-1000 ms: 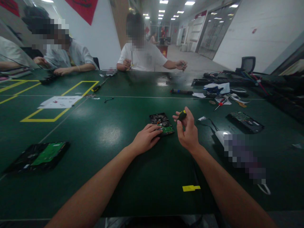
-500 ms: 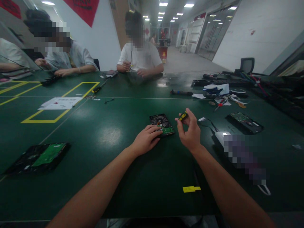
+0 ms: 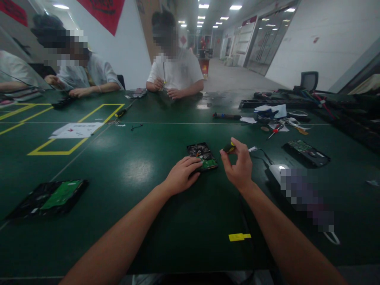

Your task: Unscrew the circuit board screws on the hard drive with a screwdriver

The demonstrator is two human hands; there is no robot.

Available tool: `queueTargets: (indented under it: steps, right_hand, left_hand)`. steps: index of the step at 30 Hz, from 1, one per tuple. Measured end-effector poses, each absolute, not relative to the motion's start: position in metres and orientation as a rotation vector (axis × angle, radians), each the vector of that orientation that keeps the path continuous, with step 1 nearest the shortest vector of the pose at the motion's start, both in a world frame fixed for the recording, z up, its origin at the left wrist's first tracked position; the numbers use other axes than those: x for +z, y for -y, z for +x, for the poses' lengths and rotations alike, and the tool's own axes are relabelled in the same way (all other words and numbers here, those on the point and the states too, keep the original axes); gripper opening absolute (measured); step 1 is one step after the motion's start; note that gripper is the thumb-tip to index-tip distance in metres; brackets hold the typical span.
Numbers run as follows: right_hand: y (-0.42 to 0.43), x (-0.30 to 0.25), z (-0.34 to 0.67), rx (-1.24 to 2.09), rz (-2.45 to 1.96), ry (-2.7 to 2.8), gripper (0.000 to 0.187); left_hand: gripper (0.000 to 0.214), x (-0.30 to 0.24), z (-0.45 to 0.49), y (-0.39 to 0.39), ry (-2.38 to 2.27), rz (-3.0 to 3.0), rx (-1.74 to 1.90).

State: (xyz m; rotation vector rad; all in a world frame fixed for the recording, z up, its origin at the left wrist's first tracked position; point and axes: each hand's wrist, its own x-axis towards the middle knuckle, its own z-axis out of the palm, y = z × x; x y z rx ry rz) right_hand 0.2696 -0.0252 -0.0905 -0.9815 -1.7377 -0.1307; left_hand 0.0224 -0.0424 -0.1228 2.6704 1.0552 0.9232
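A hard drive [image 3: 198, 149] with a green circuit board lies on the green table in front of me. My left hand [image 3: 184, 173] grips its near left side, fingers over the board and thumb at the near edge. Just right of the drive, my right hand [image 3: 237, 162] pinches the black and yellow handle of a screwdriver [image 3: 228, 147] between thumb and fingers, raised off the table. The screwdriver's shaft cannot be made out.
Another hard drive [image 3: 305, 153] lies at the right, and one [image 3: 49, 199] at the left. A white pouch-like object [image 3: 279, 174] with a cord is beside my right forearm. A yellow tag [image 3: 237, 237] lies near the front edge. Co-workers sit across the table.
My right hand has turned slightly, and the screwdriver handle has rotated in its fingers. My left hand stays on the hard drive. The co-worker opposite has shifted a hand.
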Motion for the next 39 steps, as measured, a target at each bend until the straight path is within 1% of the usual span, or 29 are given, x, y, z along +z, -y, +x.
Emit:
queueTargets:
  steps: [3,9,21,30,39]
  right_hand:
    - [0.0252,-0.0896,0.2706,-0.14,-0.969,1.755,0.064]
    - [0.0253,-0.093,0.2699,-0.038,-0.972,1.752,0.065]
    - [0.0242,-0.0953,0.2699,-0.053,-0.98,1.741,0.065]
    - [0.0256,-0.0947,0.2681,-0.068,-0.987,1.754,0.067]
    - [0.0258,-0.0952,0.2682,-0.049,-0.986,1.745,0.066]
  left_hand:
    - [0.043,-0.1232,0.022,0.0425,-1.073,2.672,0.917]
    - [0.04,-0.1215,0.0228,0.0436,-1.054,2.69,0.927]
    - [0.035,-0.1234,0.0216,0.0428,-1.063,2.734,0.914]
    - [0.038,-0.1207,0.0236,0.0445,-1.061,2.739,0.907]
    - [0.039,-0.1227,0.0225,0.0434,-1.065,2.741,0.908]
